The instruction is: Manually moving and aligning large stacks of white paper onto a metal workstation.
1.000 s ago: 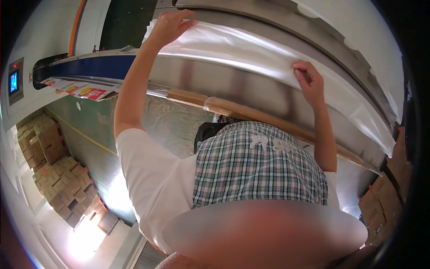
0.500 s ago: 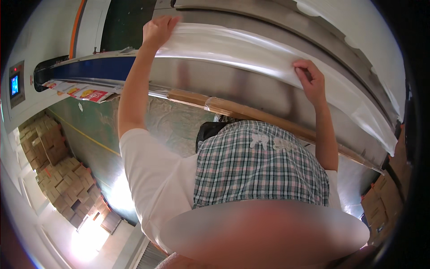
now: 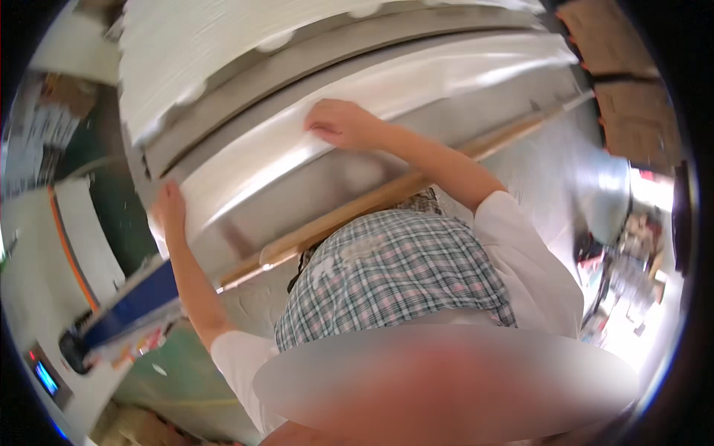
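Observation:
A long strip of glossy white plastic film [image 3: 446, 78] lies across a grey metal machine bed [image 3: 297, 189] in front of me. At the strip's left end is my left hand [image 3: 170, 206], closed on the film and a little blurred. My right hand [image 3: 343, 125] is farther along, with its fingers curled and closed at the film near its middle. The fingertips of both hands are partly hidden. The film runs on past my right hand to the bed's right end.
A wooden bar [image 3: 349, 212] edges the bed at my waist. Beyond the bed hangs a wide white sheet [image 3: 216, 52] with a scalloped edge. A blue beam [image 3: 137, 301] and a lit control panel [image 3: 46, 377] are at left. Cardboard boxes [image 3: 632, 115] are stacked at right.
My view has swung to the right, so the bed and film now slope the other way. My right hand has come closer to my left along the film; the left stays at its end.

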### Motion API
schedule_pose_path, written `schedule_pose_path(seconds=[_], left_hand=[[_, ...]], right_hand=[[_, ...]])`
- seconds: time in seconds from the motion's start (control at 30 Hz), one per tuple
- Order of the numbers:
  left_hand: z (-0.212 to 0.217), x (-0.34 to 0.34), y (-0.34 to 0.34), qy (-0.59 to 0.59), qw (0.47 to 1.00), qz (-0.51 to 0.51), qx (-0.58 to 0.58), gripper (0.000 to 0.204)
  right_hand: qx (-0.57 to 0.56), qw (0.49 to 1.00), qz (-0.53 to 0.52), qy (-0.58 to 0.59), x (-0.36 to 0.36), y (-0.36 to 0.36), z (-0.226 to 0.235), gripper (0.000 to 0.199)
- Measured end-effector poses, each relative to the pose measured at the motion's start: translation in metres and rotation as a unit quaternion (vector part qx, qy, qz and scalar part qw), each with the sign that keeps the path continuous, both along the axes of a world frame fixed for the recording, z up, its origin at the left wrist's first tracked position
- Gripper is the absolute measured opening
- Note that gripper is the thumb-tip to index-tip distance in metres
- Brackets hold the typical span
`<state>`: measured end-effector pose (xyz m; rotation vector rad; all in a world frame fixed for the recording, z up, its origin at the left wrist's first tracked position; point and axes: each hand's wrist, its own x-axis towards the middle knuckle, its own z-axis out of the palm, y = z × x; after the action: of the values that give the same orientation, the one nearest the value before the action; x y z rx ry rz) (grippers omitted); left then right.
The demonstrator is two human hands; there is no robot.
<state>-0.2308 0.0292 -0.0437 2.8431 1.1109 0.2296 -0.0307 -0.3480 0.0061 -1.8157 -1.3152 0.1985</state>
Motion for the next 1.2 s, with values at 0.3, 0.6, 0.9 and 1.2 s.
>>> schedule_pose_path(seconds=[0.3, 0.6, 0.9, 1.2], left_hand=[[-0.005, -0.111, 0.029, 0.016, 0.995, 0.095, 0.024, 0.041], [0.024, -0.037, -0.073, -0.049, 0.991, -0.054, 0.111, 0.046], [-0.004, 0.031, -0.157, -0.011, 0.997, -0.072, -0.013, 0.042], [-0.013, 0.025, -0.145, -0.081, 0.958, 0.087, -0.262, 0.048]], right_hand=[[0.087, 0.927, -0.365, -0.007, 0.076, -0.172, 0.008, 0.011], [0.396, 0.469, -0.566, 0.55, 0.223, -0.393, -0.09, 0.05], [0.519, 0.433, -0.505, 0.536, 0.353, -0.511, -0.146, 0.032], [0.431, 0.59, -0.592, 0.34, 0.397, -0.564, -0.061, 0.027]])
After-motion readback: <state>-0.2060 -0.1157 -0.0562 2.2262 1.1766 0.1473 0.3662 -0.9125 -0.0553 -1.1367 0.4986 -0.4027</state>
